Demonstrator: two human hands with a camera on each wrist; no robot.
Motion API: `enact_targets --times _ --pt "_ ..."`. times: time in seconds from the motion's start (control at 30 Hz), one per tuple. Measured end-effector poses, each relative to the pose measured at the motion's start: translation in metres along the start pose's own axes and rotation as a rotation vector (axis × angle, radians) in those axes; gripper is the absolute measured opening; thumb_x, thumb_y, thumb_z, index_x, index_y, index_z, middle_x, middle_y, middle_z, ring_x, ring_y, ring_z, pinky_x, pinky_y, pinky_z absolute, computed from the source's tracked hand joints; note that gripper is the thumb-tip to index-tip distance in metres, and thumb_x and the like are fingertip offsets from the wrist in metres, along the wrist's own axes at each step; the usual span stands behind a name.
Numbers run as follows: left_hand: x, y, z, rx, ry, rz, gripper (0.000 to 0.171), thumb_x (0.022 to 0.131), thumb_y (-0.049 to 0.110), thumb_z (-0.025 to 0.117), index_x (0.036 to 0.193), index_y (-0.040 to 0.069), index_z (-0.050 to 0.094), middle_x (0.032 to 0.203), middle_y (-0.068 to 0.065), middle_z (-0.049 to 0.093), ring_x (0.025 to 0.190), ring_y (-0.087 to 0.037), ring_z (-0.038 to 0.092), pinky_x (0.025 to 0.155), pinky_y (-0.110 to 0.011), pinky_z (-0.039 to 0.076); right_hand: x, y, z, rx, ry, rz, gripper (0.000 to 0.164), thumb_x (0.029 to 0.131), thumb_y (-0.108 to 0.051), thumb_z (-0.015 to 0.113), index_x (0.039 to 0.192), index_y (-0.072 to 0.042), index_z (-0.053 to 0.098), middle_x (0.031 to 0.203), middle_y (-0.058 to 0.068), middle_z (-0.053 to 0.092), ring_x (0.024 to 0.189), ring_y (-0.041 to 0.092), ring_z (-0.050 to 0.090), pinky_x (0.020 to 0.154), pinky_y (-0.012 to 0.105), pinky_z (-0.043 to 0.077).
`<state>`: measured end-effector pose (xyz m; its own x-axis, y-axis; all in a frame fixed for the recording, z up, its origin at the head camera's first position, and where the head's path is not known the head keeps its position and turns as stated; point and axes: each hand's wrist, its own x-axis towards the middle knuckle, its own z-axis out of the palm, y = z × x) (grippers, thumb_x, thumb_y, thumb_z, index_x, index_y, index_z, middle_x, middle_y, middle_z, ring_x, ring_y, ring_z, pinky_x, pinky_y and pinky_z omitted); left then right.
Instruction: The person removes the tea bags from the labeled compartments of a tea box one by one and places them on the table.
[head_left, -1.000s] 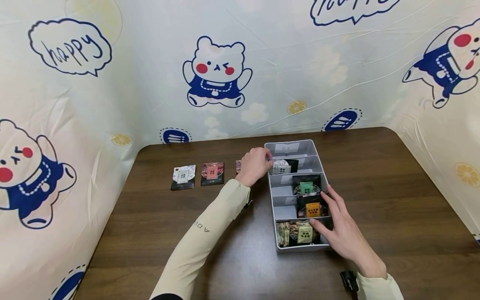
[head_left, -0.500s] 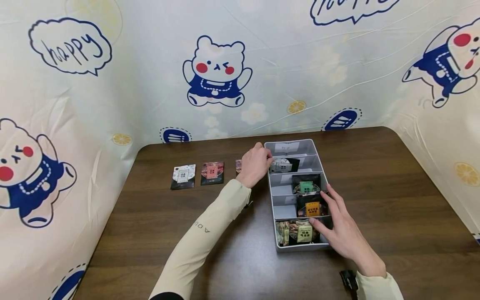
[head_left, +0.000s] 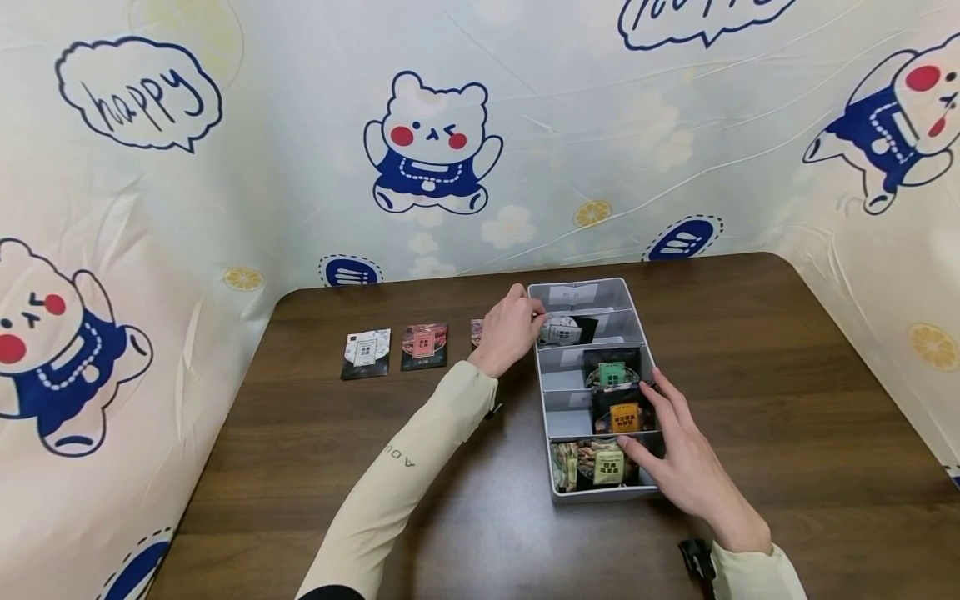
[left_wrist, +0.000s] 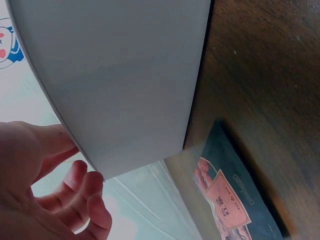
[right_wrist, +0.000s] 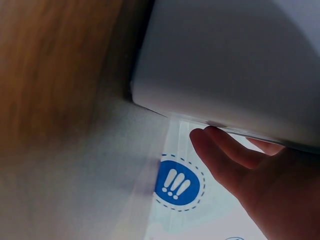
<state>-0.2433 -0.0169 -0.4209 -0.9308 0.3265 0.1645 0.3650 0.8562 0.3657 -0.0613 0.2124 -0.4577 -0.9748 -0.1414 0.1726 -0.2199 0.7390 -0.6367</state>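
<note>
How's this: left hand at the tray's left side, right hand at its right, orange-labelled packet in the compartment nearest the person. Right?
Not quite: the head view shows the orange-labelled packet one row farther back; the nearest compartment holds yellow-labelled packets. The tray does have the left hand at its left side, the right hand at its right.

Head view: set above the table [head_left: 750, 375], facing forward and down; takes in at moderate range the compartment tray [head_left: 603, 497], left hand [head_left: 512, 333], right hand [head_left: 693, 467] and patterned cloth [head_left: 300, 125] beyond. Left wrist view: close, rolled, facing the tray's outer wall. Right wrist view: likewise close, rolled, facing an outer wall. All three share tray, table and cloth.
</note>
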Motion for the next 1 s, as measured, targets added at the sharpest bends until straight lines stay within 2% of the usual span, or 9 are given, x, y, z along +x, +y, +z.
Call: enact_targets --times 0.13,0.33,0.6,0.83,1.0 --pt "0.000 -0.001 -0.003 -0.068 0.026 0.005 0.019 0.097 0.025 0.056 0.103 0.016 0.072 0.093 -0.001 0.054 0.070 -0.017 0.055 0.061 -0.032 0.047 0.000 0.000 0.000 -0.003 0.006 -0.006 0.075 0.089 -0.028 0.069 0.148 -0.003 0.031 0.161 0.010 0.014 0.131 0.043 0.041 0.091 0.061 0.043" --pt "0.001 -0.001 -0.007 -0.151 0.059 0.001 0.017 0.099 0.021 0.051 0.107 0.015 0.065 0.095 0.000 0.066 0.076 -0.016 0.058 0.068 -0.033 0.048 -0.001 -0.001 0.000 0.001 -0.002 0.000 0.075 0.089 -0.028 0.069 0.148 -0.003 0.031 0.161 0.010 0.013 0.131 0.043 0.041 0.091 0.061 0.042" --pt "0.001 -0.005 -0.009 -0.265 0.050 0.000 0.018 0.099 0.018 0.049 0.112 0.013 0.060 0.093 -0.004 0.069 0.066 -0.016 0.057 0.061 -0.029 0.043 -0.001 -0.001 0.000 0.003 -0.011 0.007 0.075 0.090 -0.029 0.068 0.149 -0.004 0.030 0.162 0.009 0.012 0.132 0.043 0.040 0.091 0.061 0.042" --pt "0.003 -0.007 -0.015 -0.389 0.029 0.035 0.020 0.098 0.011 0.050 0.115 0.009 0.060 0.098 -0.007 0.068 0.080 -0.017 0.060 0.074 -0.030 0.049 -0.001 -0.002 -0.001 0.005 -0.016 0.012 0.075 0.090 -0.030 0.068 0.149 -0.005 0.029 0.162 0.008 0.011 0.132 0.044 0.039 0.091 0.061 0.042" --pt "0.004 -0.007 -0.017 -0.428 0.021 0.045 0.021 0.096 0.010 0.053 0.117 0.009 0.059 0.099 -0.008 0.067 0.082 -0.017 0.060 0.075 -0.030 0.049 -0.001 -0.002 -0.001 0.004 -0.015 0.009 0.075 0.090 -0.029 0.068 0.149 -0.004 0.029 0.162 0.008 0.011 0.132 0.044 0.040 0.091 0.061 0.042"
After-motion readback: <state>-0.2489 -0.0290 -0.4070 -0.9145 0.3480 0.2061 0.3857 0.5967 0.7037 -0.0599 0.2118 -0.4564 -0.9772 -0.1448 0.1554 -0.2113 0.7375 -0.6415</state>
